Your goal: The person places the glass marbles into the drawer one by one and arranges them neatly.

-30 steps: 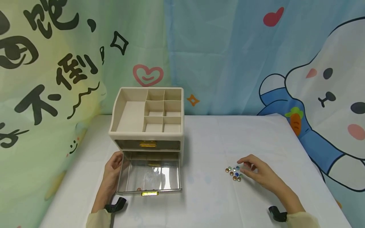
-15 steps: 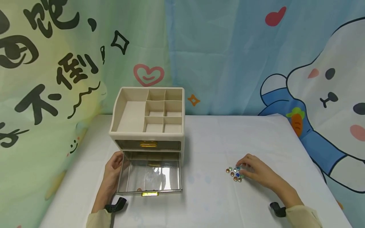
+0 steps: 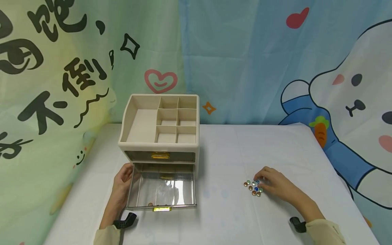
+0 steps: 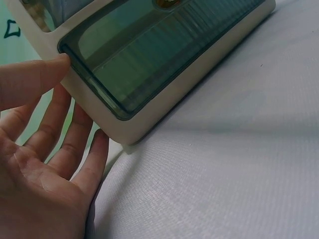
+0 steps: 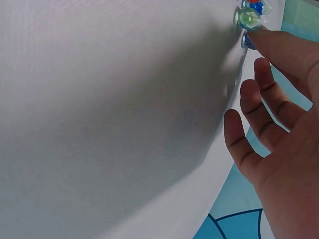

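A cream desktop organizer [image 3: 166, 146] stands left of centre, its lower clear drawer [image 3: 147, 190] pulled out with a brownish marble [image 3: 150, 204] inside near the front. My left hand [image 3: 122, 180] holds the organizer's left side low down; in the left wrist view the thumb [image 4: 55, 69] lies on the front edge and the other fingers along the side. On the right, several glass marbles [image 3: 254, 193] lie grouped on the table. My right hand [image 3: 274, 183] pinches a blue marble [image 3: 257, 182] at the group's right edge between thumb and index finger, the index mostly hidden in the right wrist view.
White cloth covers the table [image 3: 220, 217]. The organizer's upper drawer [image 3: 160, 156] is closed, with bare compartments [image 3: 177, 117] on top. A printed curtain [image 3: 232, 61] hangs behind the table.
My right hand's thumb and index finger have come in around the blue marble. The left hand and the drawer stay where they were. The head view has shifted slightly.
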The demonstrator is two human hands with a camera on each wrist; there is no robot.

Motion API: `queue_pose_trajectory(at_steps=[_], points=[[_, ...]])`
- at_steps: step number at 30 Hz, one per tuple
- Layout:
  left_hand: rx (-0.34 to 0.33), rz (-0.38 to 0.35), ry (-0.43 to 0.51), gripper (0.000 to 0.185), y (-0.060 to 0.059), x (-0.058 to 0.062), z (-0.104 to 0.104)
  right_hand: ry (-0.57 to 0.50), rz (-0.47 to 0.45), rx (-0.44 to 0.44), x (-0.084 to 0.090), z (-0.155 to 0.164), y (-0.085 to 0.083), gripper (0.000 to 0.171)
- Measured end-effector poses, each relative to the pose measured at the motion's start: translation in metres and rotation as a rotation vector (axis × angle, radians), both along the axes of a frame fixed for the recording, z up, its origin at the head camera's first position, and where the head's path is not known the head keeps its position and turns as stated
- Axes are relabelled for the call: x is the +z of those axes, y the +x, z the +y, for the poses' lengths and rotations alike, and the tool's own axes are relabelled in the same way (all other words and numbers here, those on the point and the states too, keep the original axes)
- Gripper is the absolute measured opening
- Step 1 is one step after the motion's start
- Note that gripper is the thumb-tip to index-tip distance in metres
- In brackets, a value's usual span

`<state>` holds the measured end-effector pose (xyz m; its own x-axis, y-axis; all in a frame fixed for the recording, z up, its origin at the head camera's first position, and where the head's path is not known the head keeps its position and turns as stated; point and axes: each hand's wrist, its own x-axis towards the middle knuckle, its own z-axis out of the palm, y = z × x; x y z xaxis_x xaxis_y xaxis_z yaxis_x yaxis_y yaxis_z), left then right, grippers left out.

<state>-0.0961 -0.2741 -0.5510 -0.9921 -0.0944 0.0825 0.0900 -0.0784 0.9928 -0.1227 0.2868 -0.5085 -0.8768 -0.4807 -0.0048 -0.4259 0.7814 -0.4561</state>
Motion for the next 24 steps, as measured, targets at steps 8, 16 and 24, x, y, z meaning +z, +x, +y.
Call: queue_pose_trajectory(at_steps=[8,16,24], points=[[-0.002,-0.019,-0.019,0.038,-0.0002,-0.0013,-0.0011,0.015,-0.006,-0.021,-0.0029,0.0006,0.0004,0.02],[-0.006,-0.003,-0.007,0.038,-0.0002,-0.0016,-0.001,0.015,-0.069,-0.071,-0.0034,-0.0009,0.0015,0.018],[-0.007,0.005,0.013,0.039,-0.0008,-0.0011,0.0001,-0.096,-0.026,-0.073,0.0035,0.0003,0.0042,0.024]])
